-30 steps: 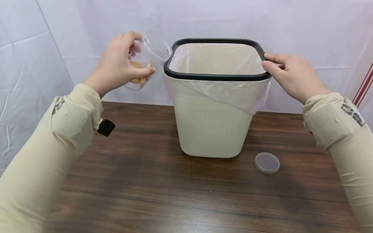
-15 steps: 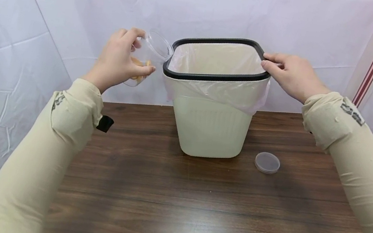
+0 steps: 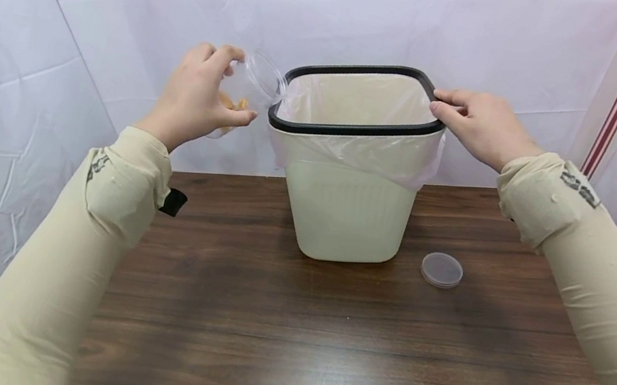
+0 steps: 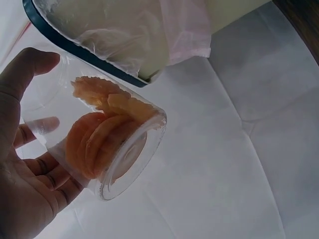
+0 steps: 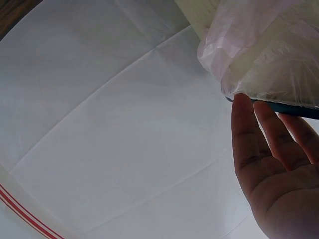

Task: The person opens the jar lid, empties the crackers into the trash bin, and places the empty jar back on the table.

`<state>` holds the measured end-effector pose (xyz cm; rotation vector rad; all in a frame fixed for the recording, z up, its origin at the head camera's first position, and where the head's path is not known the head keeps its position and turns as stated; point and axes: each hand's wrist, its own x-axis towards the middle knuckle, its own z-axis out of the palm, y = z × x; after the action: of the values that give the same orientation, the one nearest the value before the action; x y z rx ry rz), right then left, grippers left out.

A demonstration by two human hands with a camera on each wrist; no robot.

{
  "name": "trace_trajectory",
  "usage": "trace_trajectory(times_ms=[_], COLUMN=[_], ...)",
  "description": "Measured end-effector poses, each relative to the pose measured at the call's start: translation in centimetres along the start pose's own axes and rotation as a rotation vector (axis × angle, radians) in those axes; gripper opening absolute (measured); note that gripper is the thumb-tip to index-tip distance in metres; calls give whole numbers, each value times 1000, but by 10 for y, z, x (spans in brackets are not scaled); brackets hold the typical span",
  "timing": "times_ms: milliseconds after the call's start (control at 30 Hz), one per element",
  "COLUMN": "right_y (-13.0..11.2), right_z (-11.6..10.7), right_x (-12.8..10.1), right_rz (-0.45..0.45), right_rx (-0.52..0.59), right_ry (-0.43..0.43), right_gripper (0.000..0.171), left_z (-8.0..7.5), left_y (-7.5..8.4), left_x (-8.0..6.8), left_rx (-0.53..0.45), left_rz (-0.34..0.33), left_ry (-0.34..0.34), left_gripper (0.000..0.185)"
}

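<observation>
A cream bin (image 3: 349, 210) stands on the dark wooden worktop (image 3: 316, 359), close to the white sheeting at the back, with a thin plastic liner (image 3: 353, 149) folded out over its black rim (image 3: 350, 130). The left hand (image 3: 195, 97) holds a clear plastic cup (image 3: 246, 89) in the air just beside the bin's left corner, its mouth tipped toward the rim; the thumb lies along the near side and the other fingers curl round the far side, so the cup is gripped between them. In the left wrist view the cup (image 4: 99, 144) lies tilted on its side in the hand (image 4: 25, 189), and pale orange slices (image 4: 104, 129) are piled inside it, bunched toward the base and the lower wall; what the slices are cannot be told. The bin's rim (image 4: 75, 55) and liner (image 4: 149, 35) show close above the cup there, not touching it. The right hand (image 3: 481, 126) rests on the bin's far right corner, fingers laid close together over the black rim with the thumb on the inner side. The right wrist view shows its fingertips (image 5: 244, 124) against the underside of the rim (image 5: 294, 110), where the liner (image 5: 259, 55) bulges. A small round clear lid (image 3: 441, 270) lies flat on the worktop to the right of the bin's foot, apart from both hands.
</observation>
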<state>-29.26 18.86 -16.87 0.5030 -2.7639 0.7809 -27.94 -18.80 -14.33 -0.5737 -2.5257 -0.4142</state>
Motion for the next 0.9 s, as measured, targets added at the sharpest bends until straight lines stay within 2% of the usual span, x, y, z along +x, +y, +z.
trace_trajectory(times_ms=[200, 467, 900], right_y=[0, 1, 1], right_z=[0, 1, 1], right_x=[0, 1, 0], right_rz=[-1, -4, -2], right_rx=[0, 10, 10], right_ry=[2, 3, 10], right_gripper=[55, 55, 56], left_z=[-2, -4, -6], left_y=[2, 5, 11], left_x=[1, 5, 10], left_rx=[26, 103, 157], left_rz=[19, 77, 111], left_ry=[-8, -8, -9], left_gripper=[66, 67, 69])
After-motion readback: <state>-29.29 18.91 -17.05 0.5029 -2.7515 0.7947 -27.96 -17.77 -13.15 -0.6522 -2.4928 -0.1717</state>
